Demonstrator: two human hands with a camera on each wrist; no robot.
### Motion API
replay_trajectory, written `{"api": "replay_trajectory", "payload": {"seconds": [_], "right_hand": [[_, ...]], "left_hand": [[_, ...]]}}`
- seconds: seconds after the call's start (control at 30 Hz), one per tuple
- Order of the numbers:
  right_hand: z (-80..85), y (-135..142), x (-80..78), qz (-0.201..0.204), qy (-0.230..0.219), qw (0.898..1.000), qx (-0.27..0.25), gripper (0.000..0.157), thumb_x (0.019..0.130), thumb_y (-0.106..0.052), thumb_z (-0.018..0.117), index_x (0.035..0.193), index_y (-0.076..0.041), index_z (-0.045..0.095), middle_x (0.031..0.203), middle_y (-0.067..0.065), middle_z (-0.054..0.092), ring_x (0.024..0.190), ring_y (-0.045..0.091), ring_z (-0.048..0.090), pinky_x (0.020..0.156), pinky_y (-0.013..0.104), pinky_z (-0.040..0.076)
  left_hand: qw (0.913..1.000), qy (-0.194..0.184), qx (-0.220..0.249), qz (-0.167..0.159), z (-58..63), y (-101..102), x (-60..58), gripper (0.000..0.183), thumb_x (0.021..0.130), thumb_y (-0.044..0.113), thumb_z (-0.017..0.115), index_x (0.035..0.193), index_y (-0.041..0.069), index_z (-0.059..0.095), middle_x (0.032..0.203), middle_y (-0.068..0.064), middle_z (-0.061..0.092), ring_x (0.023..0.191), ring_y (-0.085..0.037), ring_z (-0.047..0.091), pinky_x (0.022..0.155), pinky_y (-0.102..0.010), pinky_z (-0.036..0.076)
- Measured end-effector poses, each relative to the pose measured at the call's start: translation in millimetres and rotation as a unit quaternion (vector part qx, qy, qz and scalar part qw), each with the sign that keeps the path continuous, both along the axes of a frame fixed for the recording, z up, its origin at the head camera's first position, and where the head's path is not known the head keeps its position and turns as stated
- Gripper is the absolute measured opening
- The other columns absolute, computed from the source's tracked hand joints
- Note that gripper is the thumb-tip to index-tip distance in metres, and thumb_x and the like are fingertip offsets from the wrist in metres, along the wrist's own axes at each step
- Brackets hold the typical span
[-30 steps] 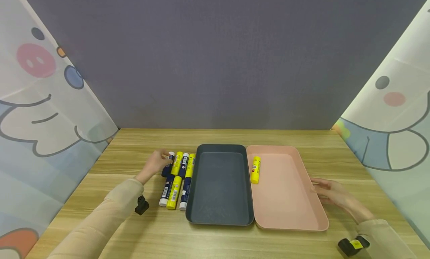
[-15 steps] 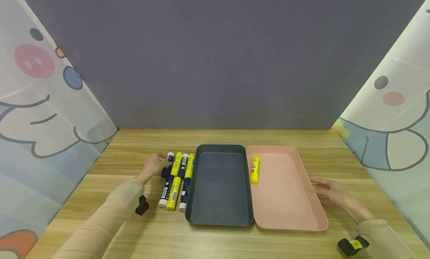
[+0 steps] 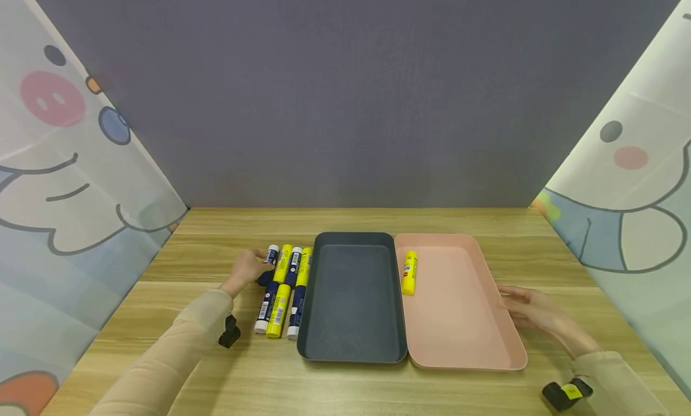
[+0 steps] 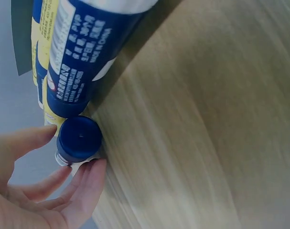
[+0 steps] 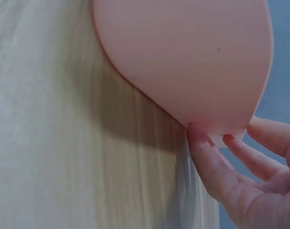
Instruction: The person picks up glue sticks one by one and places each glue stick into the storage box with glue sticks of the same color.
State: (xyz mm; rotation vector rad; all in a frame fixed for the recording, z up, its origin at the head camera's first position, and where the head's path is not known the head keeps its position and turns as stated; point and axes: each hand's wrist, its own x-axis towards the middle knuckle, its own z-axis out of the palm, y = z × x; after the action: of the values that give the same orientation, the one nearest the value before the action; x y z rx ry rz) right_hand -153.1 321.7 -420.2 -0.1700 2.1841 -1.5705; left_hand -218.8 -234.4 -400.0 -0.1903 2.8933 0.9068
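Observation:
My left hand (image 3: 246, 270) is at the far-left end of two rows of glue sticks on the table. Its thumb and fingers are curled round a dark blue glue stick (image 4: 80, 138), whose blue end faces the left wrist camera. Next to it lie a yellow glue stick (image 3: 283, 264) and other blue and yellow ones. At the right, my right hand (image 3: 534, 311) touches the outer side wall of the pink tray (image 3: 464, 338), fingers loosely bent. In the right wrist view its fingertips (image 5: 198, 131) rest against the tray's wall near the rim.
A dark grey tray (image 3: 353, 338) stands between the glue sticks and the pink tray, touching the pink one. One yellow glue stick (image 3: 409, 273) lies inside the pink tray at its left. A grey panel (image 3: 356, 104) rises behind the wooden table (image 3: 243, 380).
My left hand has shifted slightly nearer at the far-left blue glue stick, its fingers lower along it. The right hand and both trays stay as they were.

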Motion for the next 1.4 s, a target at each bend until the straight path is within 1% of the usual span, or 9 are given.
{"api": "replay_trajectory", "payload": {"seconds": [0.13,0.2,0.33,0.53,0.63,0.73,0.97,1.2,1.4], "right_hand": [[0.1,-0.1,-0.2,-0.001,-0.003,1.0,0.0,0.065,0.091,-0.018,0.05,0.129,0.021,0.015,0.12,0.03,0.047,0.09,0.002,0.057,0.079,0.034,0.049],[0.1,0.1,-0.2,0.0,-0.002,1.0,0.0,0.065,0.091,-0.018,0.049,0.129,0.021,0.015,0.119,0.03,0.047,0.09,0.002,0.057,0.079,0.033,0.049],[-0.1,0.2,-0.1,0.007,0.003,1.0,0.002,0.064,0.091,-0.018,0.048,0.129,0.021,0.014,0.12,0.032,0.045,0.091,0.004,0.058,0.078,0.033,0.049],[-0.1,0.2,0.0,0.009,0.001,1.0,0.001,0.064,0.092,-0.018,0.047,0.13,0.021,0.013,0.12,0.032,0.045,0.091,0.005,0.058,0.078,0.033,0.049],[0.0,0.2,0.0,0.008,0.0,1.0,0.002,0.064,0.092,-0.018,0.047,0.129,0.021,0.013,0.12,0.032,0.045,0.091,0.004,0.058,0.078,0.033,0.049],[0.0,-0.1,0.2,0.003,-0.001,1.0,0.007,0.064,0.091,-0.018,0.048,0.13,0.021,0.014,0.12,0.031,0.046,0.091,0.005,0.058,0.078,0.033,0.049],[0.1,-0.5,0.3,-0.003,-0.003,1.0,0.007,0.064,0.091,-0.019,0.049,0.13,0.02,0.016,0.119,0.029,0.048,0.091,0.004,0.058,0.079,0.032,0.049],[0.4,-0.9,0.6,-0.008,-0.007,1.0,-0.002,0.064,0.091,-0.018,0.049,0.13,0.02,0.016,0.118,0.025,0.051,0.09,0.002,0.058,0.078,0.031,0.049],[0.6,-1.0,0.7,-0.009,-0.006,1.0,-0.002,0.064,0.091,-0.018,0.049,0.13,0.02,0.016,0.12,0.026,0.049,0.09,0.001,0.057,0.078,0.031,0.049]], "left_hand": [[0.9999,-0.01,-0.005,0.005,-1.3,0.4,-0.8,0.042,0.081,0.014,0.06,0.11,-0.015,0.051,0.11,-0.032,0.051,0.086,-0.031,0.053,0.073,-0.039,0.047],[0.9999,-0.014,-0.006,0.008,-2.2,0.4,-1.5,0.042,0.081,0.014,0.06,0.11,-0.015,0.051,0.111,-0.032,0.05,0.087,-0.032,0.053,0.074,-0.04,0.047],[0.9997,-0.019,-0.006,0.016,-3.9,0.0,-2.5,0.042,0.081,0.015,0.06,0.11,-0.014,0.05,0.108,-0.032,0.051,0.083,-0.029,0.053,0.07,-0.037,0.047],[0.9995,-0.026,0.001,0.015,-4.6,-0.8,-2.4,0.042,0.082,0.013,0.059,0.11,-0.015,0.048,0.106,-0.032,0.052,0.076,-0.026,0.055,0.06,-0.031,0.048],[0.9994,-0.029,0.008,0.015,-4.0,-0.8,-2.3,0.043,0.082,0.013,0.059,0.111,-0.015,0.048,0.106,-0.032,0.052,0.073,-0.025,0.055,0.057,-0.029,0.048],[0.9996,-0.026,0.003,0.011,-4.5,-1.5,-2.9,0.043,0.081,0.013,0.059,0.111,-0.016,0.048,0.105,-0.032,0.052,0.072,-0.025,0.056,0.056,-0.029,0.048],[0.9997,-0.019,-0.016,0.003,-4.2,-2.6,-3.8,0.043,0.08,0.014,0.061,0.108,-0.016,0.05,0.105,-0.032,0.053,0.08,-0.029,0.056,0.065,-0.034,0.048],[0.9997,-0.022,-0.009,0.0,-3.0,-3.0,-3.4,0.043,0.08,0.013,0.06,0.109,-0.017,0.05,0.106,-0.033,0.052,0.078,-0.029,0.056,0.063,-0.033,0.048],[0.9997,-0.017,-0.016,-0.005,-2.7,-3.8,-4.2,0.043,0.079,0.013,0.061,0.108,-0.017,0.05,0.106,-0.033,0.052,0.083,-0.033,0.055,0.07,-0.038,0.047]]}}
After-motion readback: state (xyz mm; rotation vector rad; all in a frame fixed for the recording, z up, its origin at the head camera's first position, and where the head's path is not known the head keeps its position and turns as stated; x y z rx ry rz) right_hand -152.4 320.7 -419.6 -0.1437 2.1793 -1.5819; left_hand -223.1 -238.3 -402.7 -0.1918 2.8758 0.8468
